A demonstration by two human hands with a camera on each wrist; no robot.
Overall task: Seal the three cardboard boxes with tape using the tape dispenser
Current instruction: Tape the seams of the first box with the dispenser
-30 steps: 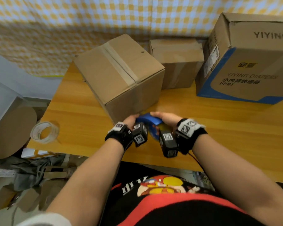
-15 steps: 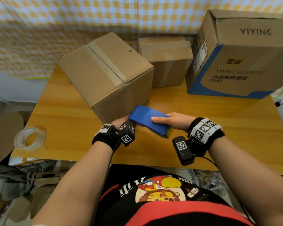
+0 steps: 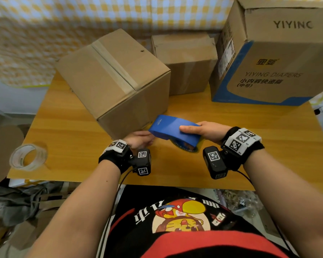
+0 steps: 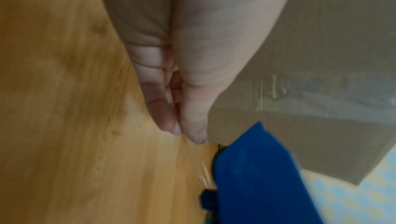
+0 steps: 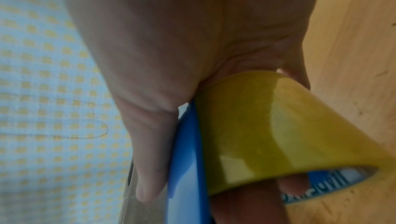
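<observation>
Three cardboard boxes stand on the wooden table (image 3: 231,127): the near box (image 3: 108,79), already carrying a strip along its top seam, a small box (image 3: 186,60) behind it, and a big printed box (image 3: 280,58) at the right. The right hand (image 3: 205,131) wraps around the blue tape dispenser (image 3: 173,129), thumb on top and fingers through the yellowish roll, holding it just above the table beside the near box's lower corner. The left hand (image 3: 140,139) lies low against that box's front, fingers drawn together; whether it pinches a tape end I cannot tell. If a free end is loose, it could curl back onto itself, or the light box could slide when pulled. A spare clear tape roll (image 3: 27,157) sits near the table's left edge; checked yellow cloth (image 3: 63,25) hangs behind, and clutter lies on the floor.
</observation>
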